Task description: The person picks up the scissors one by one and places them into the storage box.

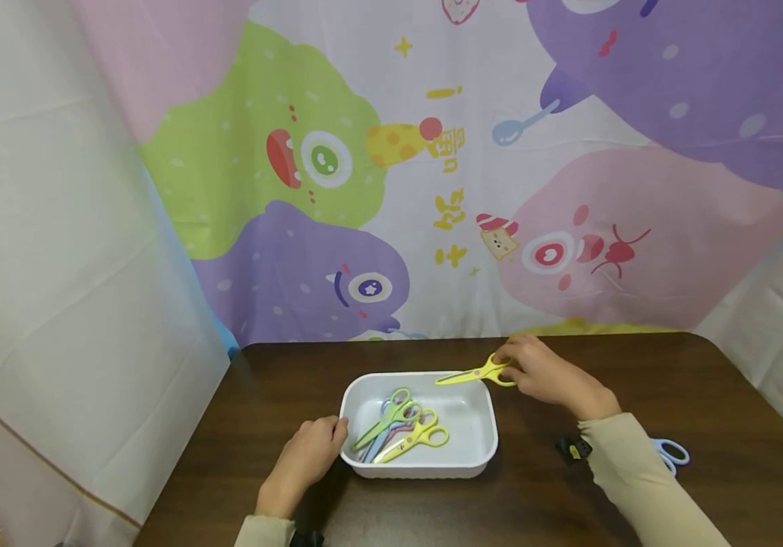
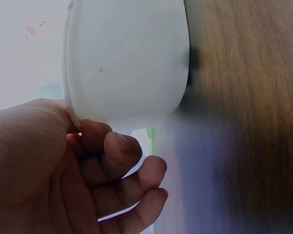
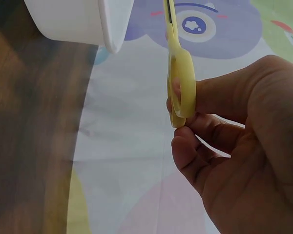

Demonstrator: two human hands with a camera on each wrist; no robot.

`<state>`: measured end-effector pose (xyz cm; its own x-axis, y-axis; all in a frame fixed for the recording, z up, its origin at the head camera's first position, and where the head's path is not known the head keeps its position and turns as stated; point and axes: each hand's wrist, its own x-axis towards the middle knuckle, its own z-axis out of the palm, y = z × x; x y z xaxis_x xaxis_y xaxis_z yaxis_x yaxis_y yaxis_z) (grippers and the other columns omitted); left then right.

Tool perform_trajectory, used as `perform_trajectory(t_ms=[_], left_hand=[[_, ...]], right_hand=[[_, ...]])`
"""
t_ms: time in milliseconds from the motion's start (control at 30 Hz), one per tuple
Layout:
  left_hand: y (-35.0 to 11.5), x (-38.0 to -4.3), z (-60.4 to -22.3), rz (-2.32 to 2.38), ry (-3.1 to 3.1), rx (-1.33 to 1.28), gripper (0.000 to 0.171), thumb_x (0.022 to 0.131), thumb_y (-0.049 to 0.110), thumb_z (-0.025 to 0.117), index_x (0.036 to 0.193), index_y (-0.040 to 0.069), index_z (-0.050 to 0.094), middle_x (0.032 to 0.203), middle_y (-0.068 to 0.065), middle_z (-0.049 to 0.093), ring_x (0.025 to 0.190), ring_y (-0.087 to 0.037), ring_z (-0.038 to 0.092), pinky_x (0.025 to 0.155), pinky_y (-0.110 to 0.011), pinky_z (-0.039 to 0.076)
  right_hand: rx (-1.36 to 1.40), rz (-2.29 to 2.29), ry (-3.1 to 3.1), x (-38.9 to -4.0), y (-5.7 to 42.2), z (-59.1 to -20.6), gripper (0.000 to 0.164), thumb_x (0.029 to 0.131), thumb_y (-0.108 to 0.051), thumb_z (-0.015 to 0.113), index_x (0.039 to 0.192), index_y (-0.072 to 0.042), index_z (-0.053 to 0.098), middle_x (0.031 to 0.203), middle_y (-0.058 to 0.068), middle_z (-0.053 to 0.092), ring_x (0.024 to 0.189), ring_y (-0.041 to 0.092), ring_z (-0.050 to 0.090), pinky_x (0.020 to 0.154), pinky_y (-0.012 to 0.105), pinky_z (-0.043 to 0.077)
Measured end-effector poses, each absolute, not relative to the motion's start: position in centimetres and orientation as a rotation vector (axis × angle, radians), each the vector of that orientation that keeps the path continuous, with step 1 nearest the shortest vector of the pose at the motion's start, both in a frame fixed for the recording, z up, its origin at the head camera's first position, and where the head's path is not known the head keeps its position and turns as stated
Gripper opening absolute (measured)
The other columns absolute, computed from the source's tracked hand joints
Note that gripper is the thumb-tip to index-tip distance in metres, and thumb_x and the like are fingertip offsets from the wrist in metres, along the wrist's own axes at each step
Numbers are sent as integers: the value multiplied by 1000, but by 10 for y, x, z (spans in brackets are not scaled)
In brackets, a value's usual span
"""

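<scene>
A pair of yellow scissors (image 1: pixel 478 374) is pinched by its handle loops in my right hand (image 1: pixel 547 372), its blades reaching left over the back right rim of a white plastic bin (image 1: pixel 466 456). The right wrist view shows thumb and fingertips on the yellow scissors (image 3: pixel 185 83). My left hand (image 1: pixel 309 452) grips the bin's left rim; in the left wrist view, thumb and index finger pinch the edge of the bin (image 2: pixel 127 58). Inside the bin lie green scissors (image 1: pixel 391 418), another yellow pair (image 1: pixel 418 439) and, partly covered, blue and pink ones.
Blue-handled scissors (image 1: pixel 671 454) lie on the dark wooden table (image 1: pixel 418 516) at the right, partly hidden by the right forearm. A printed cartoon curtain (image 1: pixel 446 304) hangs behind the table's back edge. White cloth (image 1: pixel 90 228) hangs at the left side.
</scene>
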<state>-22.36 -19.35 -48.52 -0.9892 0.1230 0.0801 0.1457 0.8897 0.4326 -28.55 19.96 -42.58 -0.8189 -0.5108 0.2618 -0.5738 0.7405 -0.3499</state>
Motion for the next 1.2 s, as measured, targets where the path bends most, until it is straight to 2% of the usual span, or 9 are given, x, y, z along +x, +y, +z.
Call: perform_trajectory(t_ms=[400,767,1200], left_hand=[[-194,-226,-483,-693,-3006,-233,29,105,27,52,85,12,68,92,-11,74,85,-32,71,69,-52,51],[-194,-224,-487,-685,-3010,-215,29,105,28,53,84,14,68,93,-11,74,84,-33,71,68,-52,51],[-193,-223,-487,-676,-2988,-222,30,105,27,54,79,15,65,89,-10,73,82,-31,71,66,-50,50]], right_hand=[[922,623,-2801,-288,186,-425,13,92,-4,72,105,-4,74,104,7,67,104,30,58,92,51,49],[997,597,-2836,-292,171,-427,13,94,-2,70,106,-5,74,107,7,67,107,30,58,96,51,47],[1100,535,-2768,-293,163,-420,14,93,0,68,106,-2,74,106,9,68,105,31,57,94,48,49]])
